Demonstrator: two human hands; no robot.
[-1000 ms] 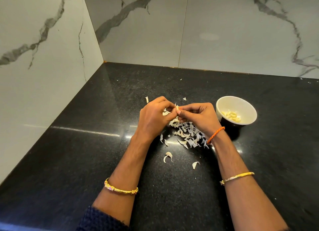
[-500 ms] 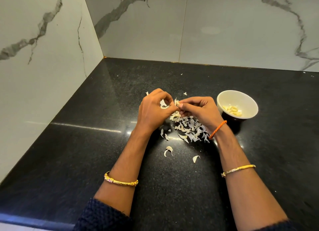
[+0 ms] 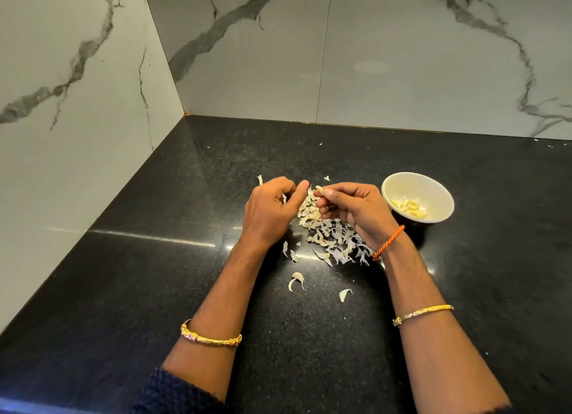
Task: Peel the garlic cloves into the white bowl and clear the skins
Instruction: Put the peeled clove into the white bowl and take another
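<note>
My right hand (image 3: 356, 211) pinches a small pale garlic clove (image 3: 319, 190) between thumb and forefinger, above the heap of papery garlic skins (image 3: 332, 238) on the black counter. Just left of it, my left hand (image 3: 270, 215) has curled fingers with a scrap of skin (image 3: 283, 198) showing inside them. The two hands are a small gap apart. The white bowl (image 3: 433, 184) stands right of my right hand and holds several peeled cloves (image 3: 409, 208).
Loose skin pieces (image 3: 296, 280) lie nearer me on the counter (image 3: 154, 290), another (image 3: 345, 294) to their right. Marble walls close the left side and the back. The counter's front edge runs along the bottom left.
My hands have drawn apart; the clove now sits bare in my right fingertips while my left hand keeps the skin. Both hands were joined on the clove before.
</note>
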